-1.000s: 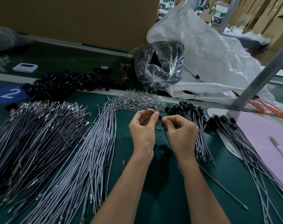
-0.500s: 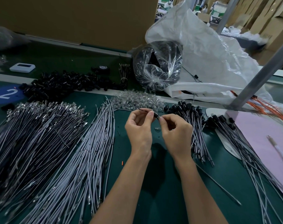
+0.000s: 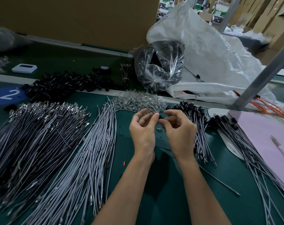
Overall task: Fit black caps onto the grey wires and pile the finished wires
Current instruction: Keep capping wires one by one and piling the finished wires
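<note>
Grey insulation is showing only as a short sliver where the grey wire (image 3: 151, 111) is poking out above the left hand (image 3: 143, 127), which is pinching it near its end between thumb and forefinger. The rest of its length is hiding behind the hands, so where it is trailing cannot be told. The right hand (image 3: 180, 132) is nipping the black cap (image 3: 161, 117) between thumb and curled fingers. Cap and wire end are meeting in the air above the green mat (image 3: 162, 192), right between the two hands. By the look of it, the fitting step is under way and the cap is not yet plainly seated. The wire is looking light and limp, likely to be buckling if pushed from far back, so taking hold close behind the tip is seeming wisest. The cap is looking small, smooth and easy to fumble, so it is best pinched by its sides, leaving the open mouth free. The finished wires (image 3: 198, 127) are lying fanned out just to the right of the right hand, caps pointing away from the person. The bare wires (image 3: 89, 151) are waiting in a long sheaf to the left, and the loose caps (image 3: 70, 86) are sitting heaped at the far side of the mat.
</note>
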Motion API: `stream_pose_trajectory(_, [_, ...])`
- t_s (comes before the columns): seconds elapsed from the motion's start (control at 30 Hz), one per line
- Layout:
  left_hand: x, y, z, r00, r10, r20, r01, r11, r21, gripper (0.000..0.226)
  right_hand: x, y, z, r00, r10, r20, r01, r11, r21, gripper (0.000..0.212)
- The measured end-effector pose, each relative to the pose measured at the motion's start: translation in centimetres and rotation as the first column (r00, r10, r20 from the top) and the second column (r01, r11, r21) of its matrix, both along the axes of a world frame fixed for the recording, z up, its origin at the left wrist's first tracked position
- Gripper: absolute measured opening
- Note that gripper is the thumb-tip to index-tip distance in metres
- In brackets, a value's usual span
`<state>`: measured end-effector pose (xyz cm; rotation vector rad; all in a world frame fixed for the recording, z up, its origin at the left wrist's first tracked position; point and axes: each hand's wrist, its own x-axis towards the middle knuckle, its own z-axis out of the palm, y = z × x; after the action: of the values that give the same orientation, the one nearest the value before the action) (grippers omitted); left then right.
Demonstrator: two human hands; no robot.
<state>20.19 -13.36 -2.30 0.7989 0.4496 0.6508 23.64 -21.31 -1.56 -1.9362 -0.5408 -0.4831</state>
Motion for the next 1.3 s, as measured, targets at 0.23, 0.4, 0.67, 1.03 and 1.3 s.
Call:
stream_pose_trajectory(0.23, [-0.3, 0.1, 0.3, 0.99, -0.131, 0.046, 0.135, 0.988, -0.079, 0.014, 0.1, -0.3, 0.0, 0.997, 0.03, 0.074, -0.024, 0.997, -0.073, 0.03])
stream_pose_trajectory(0.4, [-0.6, 0.2, 0.7, 0.996, -0.082, 0.019, 0.083, 0.994, -0.071, 0.011, -0.1, 0.0, -0.1, 0.989, 0.091, 0.112, -0.078, 0.99, -0.119, 0.016])
stream_pose_trajectory(0.67, [-1.8, 2.9, 3.2, 0.984, 0.168, 0.058, -0.162, 0.982, -0.094, 0.009, 0.2, -0.6, 0.1, 0.99, 0.1, 0.102, -0.086, 0.987, -0.136, 0.017])
stream_pose_trajectory(1.03, [-2.6, 5.9, 6.0, 0.922, 0.374, 0.098, -0.374, 0.927, -0.022, 0.008, -0.5, -0.1, 0.4, 0.979, 0.191, 0.072, -0.184, 0.979, -0.084, 0.015])
stream_pose_trajectory(1.3, [-3.0, 6.3, 6.5, 0.938, 0.337, 0.076, -0.328, 0.938, -0.116, 0.009, -0.5, 0.1, 0.2, 0.972, 0.235, 0.022, -0.231, 0.968, -0.102, 0.017])
